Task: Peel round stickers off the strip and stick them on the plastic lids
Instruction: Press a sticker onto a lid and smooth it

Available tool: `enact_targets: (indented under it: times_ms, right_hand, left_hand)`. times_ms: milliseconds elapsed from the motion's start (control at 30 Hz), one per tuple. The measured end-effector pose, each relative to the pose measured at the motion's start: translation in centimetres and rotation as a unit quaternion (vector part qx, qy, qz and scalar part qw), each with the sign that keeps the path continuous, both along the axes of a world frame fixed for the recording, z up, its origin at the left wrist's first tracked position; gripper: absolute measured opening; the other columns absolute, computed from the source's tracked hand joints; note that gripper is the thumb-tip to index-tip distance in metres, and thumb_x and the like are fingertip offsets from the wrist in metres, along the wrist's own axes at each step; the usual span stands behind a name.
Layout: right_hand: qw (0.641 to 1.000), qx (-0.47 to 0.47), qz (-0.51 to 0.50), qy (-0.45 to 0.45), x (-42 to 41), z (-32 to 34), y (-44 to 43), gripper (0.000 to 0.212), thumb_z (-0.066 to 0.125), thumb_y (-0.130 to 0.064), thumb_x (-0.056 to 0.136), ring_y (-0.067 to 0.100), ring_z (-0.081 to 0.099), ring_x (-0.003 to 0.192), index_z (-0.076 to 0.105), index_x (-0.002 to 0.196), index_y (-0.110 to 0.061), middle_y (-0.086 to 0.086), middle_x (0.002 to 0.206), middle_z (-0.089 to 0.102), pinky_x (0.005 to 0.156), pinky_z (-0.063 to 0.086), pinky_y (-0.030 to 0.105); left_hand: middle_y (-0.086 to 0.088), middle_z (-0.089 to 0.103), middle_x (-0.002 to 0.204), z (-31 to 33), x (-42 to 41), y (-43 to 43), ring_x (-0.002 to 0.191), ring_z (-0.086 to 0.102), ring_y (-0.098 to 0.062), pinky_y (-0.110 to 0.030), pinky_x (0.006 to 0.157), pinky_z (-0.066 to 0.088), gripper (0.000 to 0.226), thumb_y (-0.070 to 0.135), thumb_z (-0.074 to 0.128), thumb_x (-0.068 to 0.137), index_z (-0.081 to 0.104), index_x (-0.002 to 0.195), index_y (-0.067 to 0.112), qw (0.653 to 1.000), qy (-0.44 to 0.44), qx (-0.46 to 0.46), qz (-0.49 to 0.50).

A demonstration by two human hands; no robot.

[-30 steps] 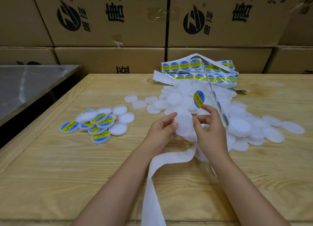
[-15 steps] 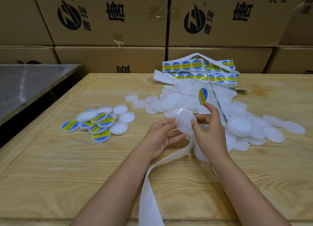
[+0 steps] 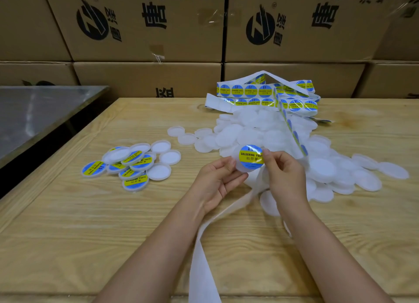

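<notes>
Since a second ago the sticker (image 3: 251,157) has come down from above the right hand (image 3: 286,178) onto the lid (image 3: 240,169), which the left hand (image 3: 217,180) has raised to meet it. The left fingers (image 3: 229,164) are curled round the lid's left edge and underside, gripping it. The right fingers (image 3: 267,154) pinch the sticker's right edge against the lid. Whether the label is fully pressed down I cannot tell.

The likely fault from here is a crooked or off-centre label. It seems to sit towards the right fingers, and once the glue bites it will not slide. Smoothing from one edge alone could also trap a crease. The strip (image 3: 254,91) runs down to the right fingers and may tug that hand if it snags.

Round about, largest first:
- cardboard boxes (image 3: 147,23), stacked far beyond the fingers
- the wooden desk (image 3: 68,234), beneath the fingers
- a metal surface (image 3: 34,116), well to the left
- the heap of bare lids (image 3: 283,139), just behind and right of the fingers, with the strip folded on its far side
- the spent backing (image 3: 204,268), trailing from under the hands towards the person
- the small pile of labelled lids (image 3: 131,164), well apart to the left of the left fingers

The backing crosses the desk between the forearms, and loose lids crowd close under the right hand.
</notes>
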State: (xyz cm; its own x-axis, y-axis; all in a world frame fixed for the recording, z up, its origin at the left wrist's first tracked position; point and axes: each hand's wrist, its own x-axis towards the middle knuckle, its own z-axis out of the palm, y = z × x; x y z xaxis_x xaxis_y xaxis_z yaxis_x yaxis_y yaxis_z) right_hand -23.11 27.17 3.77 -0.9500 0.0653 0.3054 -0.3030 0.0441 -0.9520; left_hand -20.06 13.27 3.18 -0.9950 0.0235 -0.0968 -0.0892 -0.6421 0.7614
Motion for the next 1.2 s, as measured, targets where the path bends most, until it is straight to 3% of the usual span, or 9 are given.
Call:
enact_targets:
  times_ms: [133, 267, 400, 600, 700, 833, 933, 1067, 1200]
  right_hand:
    - [1.0, -0.013, 0.005, -0.025, -0.2, -0.1, 0.1, 0.029, 0.06, -0.027, 0.091, -0.002, 0.039, 0.043, 0.058, 0.064, -0.016, -0.019, 0.042, 0.045, 0.045, 0.03, 0.009]
    - [0.999, -0.015, 0.005, -0.029, 0.0, -0.2, -0.1, 0.03, 0.062, -0.028, 0.089, -0.001, 0.039, 0.044, 0.059, 0.062, -0.016, -0.018, 0.042, 0.044, 0.045, 0.03, 0.009]
    - [1.0, -0.007, -0.002, -0.015, 0.0, -0.2, -0.1, 0.029, 0.062, -0.026, 0.089, -0.004, 0.042, 0.045, 0.059, 0.062, -0.018, -0.019, 0.043, 0.047, 0.047, 0.031, 0.007]
    - [0.999, 0.018, -0.026, -0.01, 0.0, -0.5, -0.3, 0.028, 0.063, -0.03, 0.088, 0.0, 0.04, 0.05, 0.061, 0.062, -0.021, -0.016, 0.046, 0.048, 0.052, 0.033, 0.014]
    - [0.999, 0.03, -0.032, 0.001, 0.1, -0.4, -0.3, 0.027, 0.063, -0.03, 0.089, 0.004, 0.046, 0.058, 0.061, 0.063, -0.021, -0.013, 0.054, 0.053, 0.058, 0.037, 0.019]
    - [0.998, 0.049, -0.043, 0.007, 0.3, -0.2, -0.4, 0.024, 0.062, -0.027, 0.089, 0.013, 0.054, 0.07, 0.061, 0.066, -0.021, -0.006, 0.066, 0.061, 0.068, 0.042, 0.028]
    - [0.994, 0.082, -0.063, 0.029, 0.6, 0.0, -0.5, 0.021, 0.062, -0.025, 0.089, 0.012, 0.057, 0.076, 0.06, 0.068, -0.024, -0.012, 0.071, 0.063, 0.068, 0.041, 0.02]
    - [0.961, 0.203, -0.115, 0.148, 1.2, 0.1, -0.6, 0.014, 0.065, -0.018, 0.087, 0.025, 0.059, 0.082, 0.062, 0.076, -0.01, -0.002, 0.076, 0.064, 0.079, 0.042, 0.037]
    - [0.891, 0.334, -0.189, 0.241, 1.0, -0.2, -0.5, 0.022, 0.065, -0.019, 0.085, 0.033, 0.058, 0.065, 0.06, 0.071, -0.004, 0.007, 0.067, 0.064, 0.072, 0.029, 0.036]
  left_hand:
    - [-0.011, 0.073, 0.09, -0.1, 0.1, 0.1, 0.085, 0.072, -0.02, -0.026, 0.068, 0.057, 0.016, 0.007, 0.051, 0.092, 0.066, 0.09, 0.002, 1.0, 0.005, 0.002, -0.005]
    - [-0.012, 0.073, 0.088, 0.0, 0.2, 0.2, 0.084, 0.072, -0.021, -0.026, 0.068, 0.058, 0.03, 0.005, 0.051, 0.092, 0.075, 0.073, 0.008, 1.0, 0.011, 0.003, -0.007]
    - [-0.013, 0.073, 0.09, 0.0, 0.2, 0.2, 0.085, 0.072, -0.022, -0.027, 0.067, 0.057, 0.013, 0.009, 0.057, 0.084, 0.068, 0.087, 0.002, 1.0, 0.014, 0.009, -0.004]
    - [-0.014, 0.073, 0.09, -0.3, 0.0, 0.1, 0.085, 0.072, -0.022, -0.026, 0.066, 0.057, 0.014, 0.008, 0.056, 0.087, 0.068, 0.087, 0.001, 1.0, 0.008, 0.015, -0.006]
    - [-0.015, 0.073, 0.089, -0.2, 0.0, 0.2, 0.084, 0.072, -0.022, -0.026, 0.066, 0.057, 0.015, 0.012, 0.062, 0.08, 0.068, 0.087, 0.0, 1.0, 0.01, 0.01, -0.003]
    - [-0.015, 0.073, 0.087, -0.1, 0.0, 0.3, 0.082, 0.072, -0.021, -0.025, 0.066, 0.057, 0.013, 0.009, 0.057, 0.089, 0.066, 0.091, -0.001, 1.0, 0.002, -0.007, 0.008]
    - [-0.015, 0.073, 0.085, 0.0, 0.1, 0.5, 0.081, 0.072, -0.021, -0.025, 0.066, 0.058, 0.013, 0.007, 0.055, 0.091, 0.064, 0.091, -0.002, 1.0, -0.004, -0.023, 0.021]
    - [-0.014, 0.073, 0.084, 0.1, 0.1, 0.9, 0.079, 0.072, -0.021, -0.025, 0.064, 0.057, 0.012, 0.006, 0.055, 0.092, 0.063, 0.09, -0.003, 0.999, -0.002, -0.032, 0.037]
    - [-0.016, 0.072, 0.084, 0.2, 0.1, 1.2, 0.078, 0.072, -0.022, -0.025, 0.063, 0.057, 0.012, 0.005, 0.056, 0.091, 0.061, 0.095, -0.006, 0.998, -0.008, -0.027, 0.048]
